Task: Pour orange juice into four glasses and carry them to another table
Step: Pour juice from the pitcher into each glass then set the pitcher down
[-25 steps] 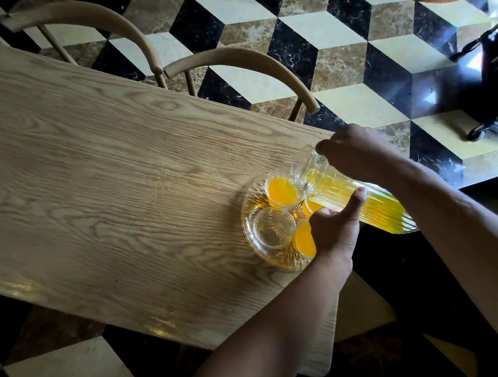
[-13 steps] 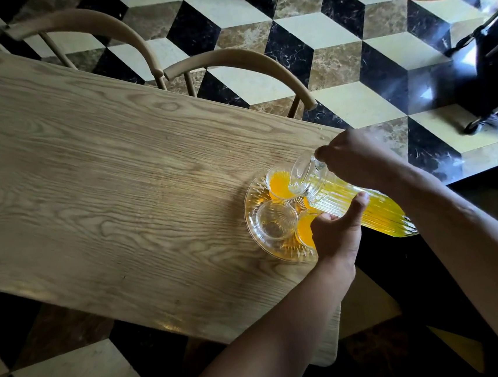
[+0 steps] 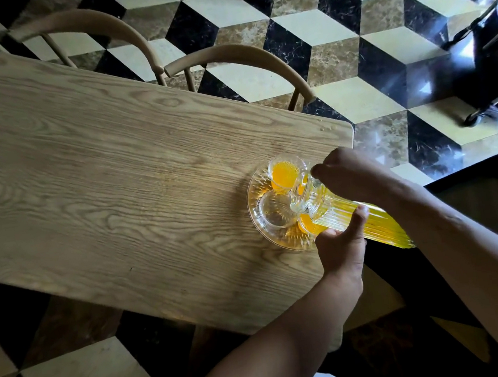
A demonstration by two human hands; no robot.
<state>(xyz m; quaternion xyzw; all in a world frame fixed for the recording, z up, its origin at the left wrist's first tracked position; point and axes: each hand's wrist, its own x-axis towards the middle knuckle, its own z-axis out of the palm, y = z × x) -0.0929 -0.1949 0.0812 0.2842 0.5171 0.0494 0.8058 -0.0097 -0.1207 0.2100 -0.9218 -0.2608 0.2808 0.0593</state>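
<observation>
A round cut-glass tray (image 3: 255, 215) lies near the right end of the wooden table (image 3: 113, 177). On it stand small glasses: a far one (image 3: 284, 172) holding orange juice, a near-left one (image 3: 274, 213) with no juice, and a near one (image 3: 307, 225) with juice, partly hidden. A ribbed glass jug (image 3: 366, 222) of orange juice is tilted, its mouth over the tray near the empty glass. My right hand (image 3: 352, 173) grips the jug near its neck. My left hand (image 3: 343, 246) steadies the jug's body from below, thumb against its side. A fourth glass is hidden behind the jug.
Two wooden chairs (image 3: 238, 55) with curved backs stand at the table's far side. The floor has black, cream and brown cube-pattern tiles. A black metal frame on wheels (image 3: 489, 43) is at the far right. The table's right edge lies just beyond the tray.
The jug's mouth has swung from over the far filled glass toward the empty near-left glass. Both hands moved with it, and the camera view shifted slightly.
</observation>
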